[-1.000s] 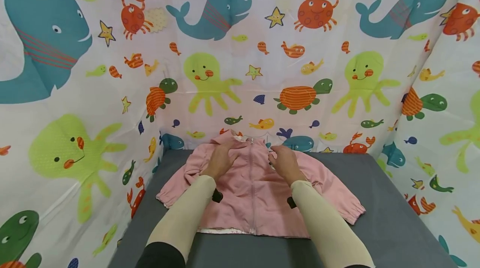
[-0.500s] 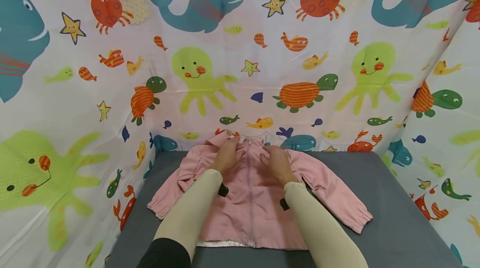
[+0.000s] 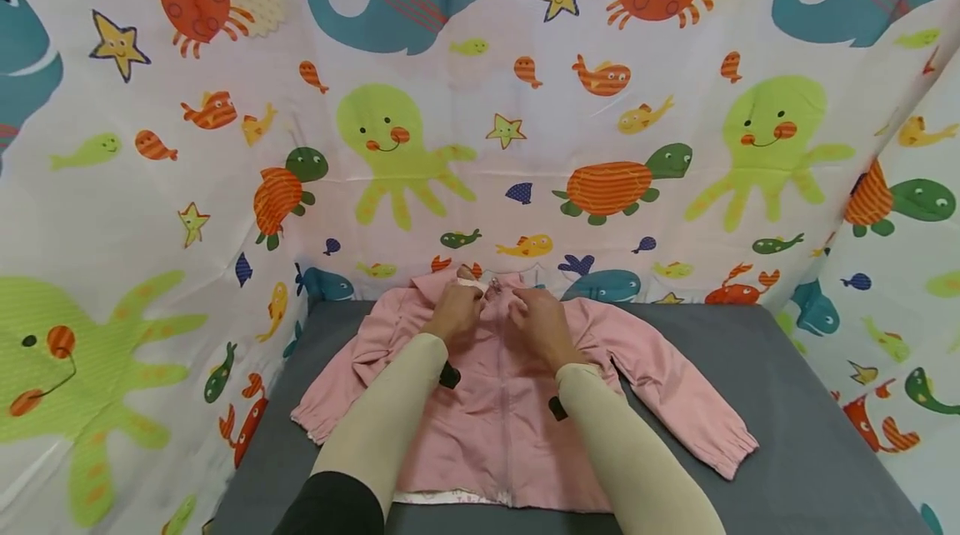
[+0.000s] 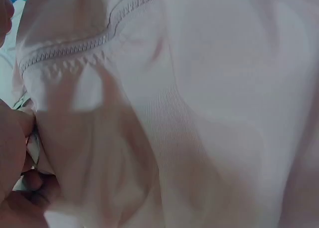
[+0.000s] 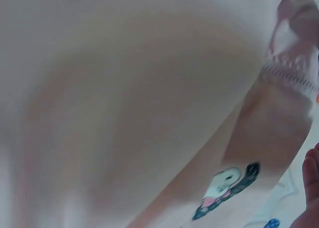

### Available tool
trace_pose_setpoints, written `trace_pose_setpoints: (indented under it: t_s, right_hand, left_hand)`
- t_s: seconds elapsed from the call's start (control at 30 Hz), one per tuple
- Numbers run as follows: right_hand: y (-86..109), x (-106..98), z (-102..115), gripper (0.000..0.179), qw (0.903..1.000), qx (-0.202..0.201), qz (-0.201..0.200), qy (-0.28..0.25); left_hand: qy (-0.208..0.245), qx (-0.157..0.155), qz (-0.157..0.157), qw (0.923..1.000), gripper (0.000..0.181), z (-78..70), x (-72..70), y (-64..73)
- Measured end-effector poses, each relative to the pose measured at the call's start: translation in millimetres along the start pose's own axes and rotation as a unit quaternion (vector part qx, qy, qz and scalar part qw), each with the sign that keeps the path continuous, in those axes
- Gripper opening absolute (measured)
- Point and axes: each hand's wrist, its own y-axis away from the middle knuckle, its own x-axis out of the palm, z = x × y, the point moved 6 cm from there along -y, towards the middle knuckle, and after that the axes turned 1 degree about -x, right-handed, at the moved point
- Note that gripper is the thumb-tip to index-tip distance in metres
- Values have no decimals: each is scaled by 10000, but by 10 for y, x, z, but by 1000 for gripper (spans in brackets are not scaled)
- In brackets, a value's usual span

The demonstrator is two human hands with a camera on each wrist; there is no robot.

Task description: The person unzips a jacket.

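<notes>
A pink zip-up jacket (image 3: 468, 427) lies front side up on the grey table, its collar toward the back. My left hand (image 3: 457, 312) pinches the edge of its collar, where a strip of white lining shows; in the left wrist view the fingertips (image 4: 37, 180) are at the fabric's edge. My right hand (image 3: 542, 322) hovers over the other side of the neck, its bent fingers close to the zipper pull (image 3: 495, 285). In the right wrist view its fingers (image 5: 311, 173) appear beside the fabric, apart from a small animal print (image 5: 227, 188) on the chest.
Sheets printed with sea animals (image 3: 517, 160) stand behind and at both sides of the grey table (image 3: 697, 368). The jacket's sleeves (image 3: 678, 385) spread out left and right, one on each side of my forearms.
Both hands have moved in toward the zipper top. The left hand has taken hold of the collar edge and folded it, showing white lining. The view has tipped down and closer.
</notes>
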Motion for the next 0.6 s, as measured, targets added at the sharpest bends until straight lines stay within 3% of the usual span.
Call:
trace_pose_setpoints:
  t_s: [0.1, 0.2, 0.23, 0.33, 0.43, 0.47, 0.6]
  right_hand:
    - [-27, 8, 90, 30, 9999, -155, -36, 53]
    - [-33, 24, 143, 29, 9995, -236, -83, 170]
    - [-40, 20, 146, 28, 9993, -245, -141, 238]
    - [-60, -16, 188, 26, 9990, -216, -295, 240]
    - [-101, -54, 256, 26, 9992, -173, -351, 69]
    - [-113, -64, 290, 27, 9993, -163, -324, -40]
    - [-113, -64, 398, 25, 9993, -196, -266, -154]
  left_hand:
    - [97, 25, -254, 9996, 13, -17, -84, 0]
    - [590, 119, -647, 9961, 15, -5, -137, -10]
    - [787, 293, -871, 9927, 18, 63, -77, -83]
    - [1606, 537, -1138, 9790, 17, 45, -202, -35]
    - [2238, 394, -1016, 9685, 18, 33, -345, 26]
    - [2397, 232, -851, 9668, 18, -41, -466, 110]
    - [2660, 76, -472, 9628, 24, -33, -529, 154]
